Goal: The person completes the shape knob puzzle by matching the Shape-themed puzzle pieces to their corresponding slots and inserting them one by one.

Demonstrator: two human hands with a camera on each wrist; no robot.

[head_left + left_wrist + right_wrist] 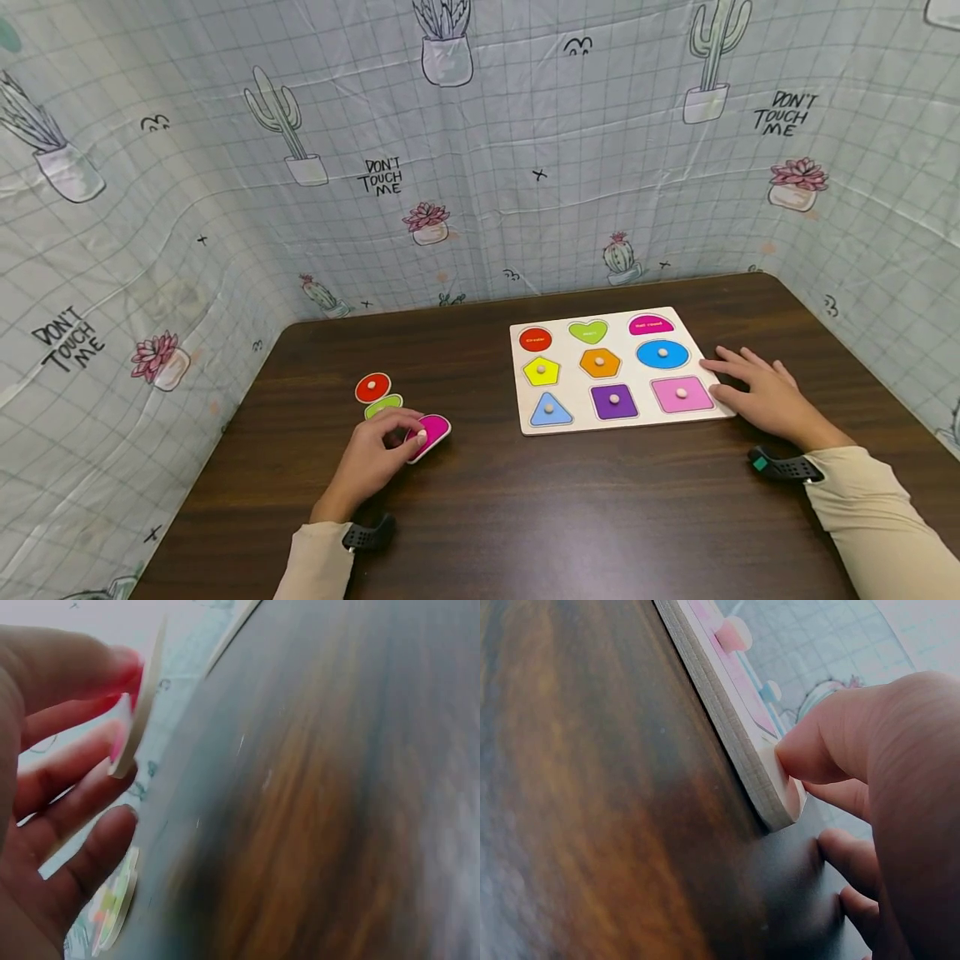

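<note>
My left hand (366,460) pinches the small knob of a magenta half-round puzzle piece (436,432), which is tilted over the left part of the table. In the left wrist view the same piece shows edge-on, a thin pale slab (142,712) by the fingertips. Just beyond this hand lie a red circle piece (382,387) and a partly covered green piece (383,406). To the right is a white shape puzzle board (574,388). My right hand (774,402), fingers spread, rests at its right edge, with the thumb (817,754) touching the near corner.
On the board, knobbed pieces such as the yellow pentagon (542,377) and purple square (615,408) fill two rows. Its far row shows printed red, green and magenta shapes without knobs. A patterned curtain (480,167) surrounds the dark wooden table (480,517).
</note>
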